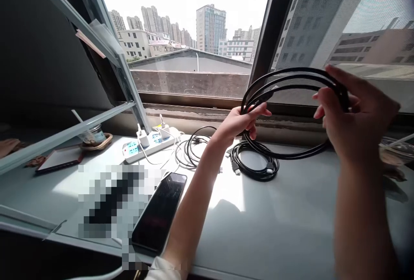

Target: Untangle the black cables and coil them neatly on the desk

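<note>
A black cable (293, 156) hangs in wide loops above the white tabletop, stretched between my two hands. My left hand (242, 122) grips the left side of the loops, with a connector end showing just above its fingers. On the right, my right hand (352, 107) is closed round the other side of the loops, its index finger and thumb raised along the cable. Below the held loops lies a second black cable (255, 176), coiled on the table with its plugs showing. Left of that, a looser black cable (190, 153) rests partly behind my left forearm.
A black phone (160, 213) lies left of my left forearm. Behind it stands a white power strip (152, 146) with chargers plugged in. A notebook (60, 159) and a jar (93, 135) on a small tray are at the left, beyond a metal frame (124, 77). The window (194, 84) rises behind.
</note>
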